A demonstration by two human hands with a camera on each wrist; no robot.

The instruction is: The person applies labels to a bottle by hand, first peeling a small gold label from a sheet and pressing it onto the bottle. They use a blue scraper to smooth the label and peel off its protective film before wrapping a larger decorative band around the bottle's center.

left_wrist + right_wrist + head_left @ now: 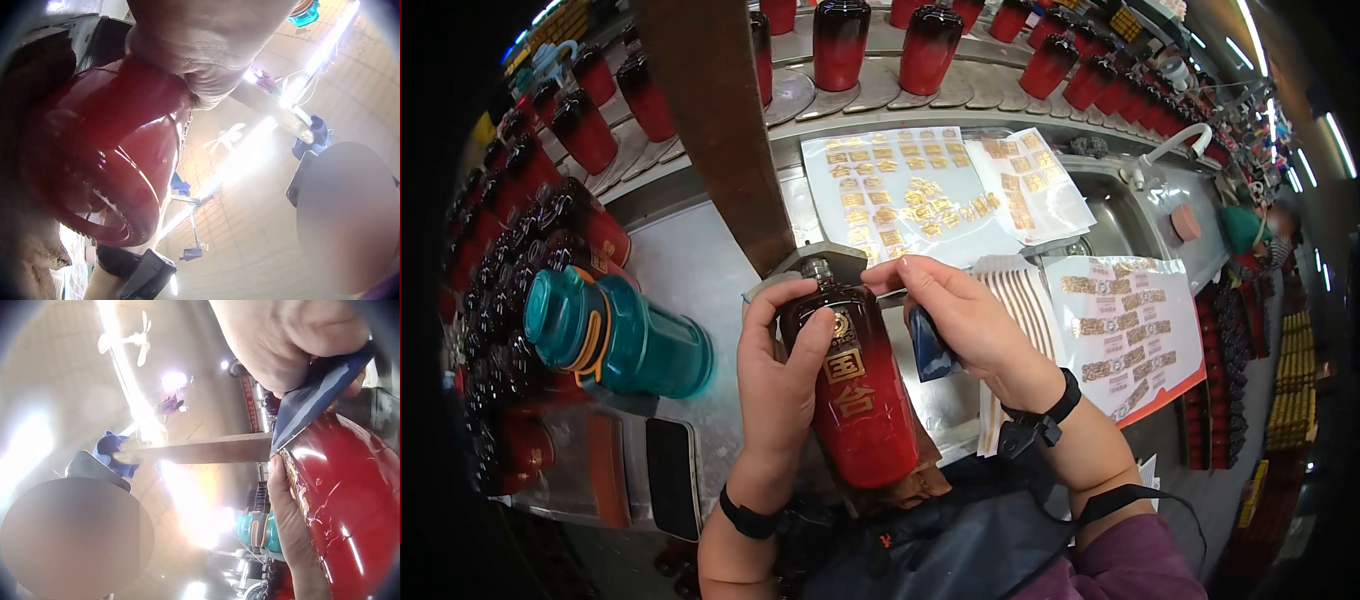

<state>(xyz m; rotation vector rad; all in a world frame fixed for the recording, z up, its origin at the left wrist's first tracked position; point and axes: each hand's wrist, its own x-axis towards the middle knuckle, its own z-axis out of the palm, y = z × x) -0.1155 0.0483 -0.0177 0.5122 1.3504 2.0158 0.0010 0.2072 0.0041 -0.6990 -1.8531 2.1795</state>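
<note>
A glossy bottle (870, 440), black at the neck and fading to red, leans toward the person with gold characters on its front. The left hand (775, 375) grips its upper part, thumb across the front near a round gold emblem (837, 325). Beside the bottle's shoulder is the right hand (955, 310), thumb and index fingertip together close to the neck. Its other fingers curl round a flat blue scraper-like piece (930, 345). In the right wrist view this blue piece (322, 394) shows white smears, its corner right by the left thumb. The left wrist view shows the bottle's red base (106, 187).
A dark post (710, 120) rises behind the bottle. Sheets of gold stickers (850, 150) and a patterned label sheet (1120, 330) lie beyond and to the right. At left are a teal water bottle (655, 345) and a phone (672, 475). More red bottles (930, 50) line the conveyor.
</note>
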